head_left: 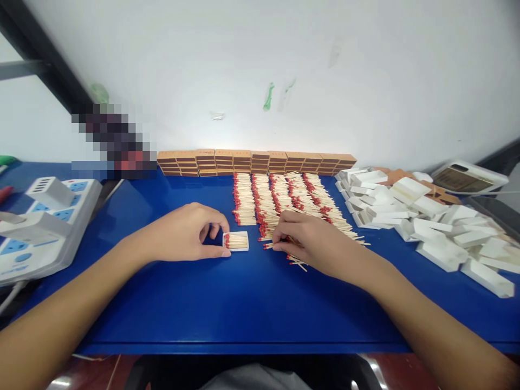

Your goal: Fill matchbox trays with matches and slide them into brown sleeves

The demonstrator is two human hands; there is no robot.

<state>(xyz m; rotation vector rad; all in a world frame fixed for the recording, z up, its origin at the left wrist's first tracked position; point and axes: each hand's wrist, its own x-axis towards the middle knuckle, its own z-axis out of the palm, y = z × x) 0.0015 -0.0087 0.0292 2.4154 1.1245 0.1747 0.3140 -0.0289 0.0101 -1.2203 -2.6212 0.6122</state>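
Observation:
My left hand point(187, 233) pinches the left end of a small white matchbox tray point(236, 241) that lies on the blue table point(227, 303) and holds red-tipped matches. My right hand point(311, 238) rests curled on the near end of the rows of red-tipped matches point(280, 197), its fingertips closed on a few sticks. Several loose matches lie under and beside that hand.
A row of stacked brown matchbox sleeves point(255, 161) lines the wall at the back. A heap of white empty trays point(426, 222) fills the right side. A white power strip with adapters point(44, 222) sits at the left edge. A white device point(467, 177) lies far right.

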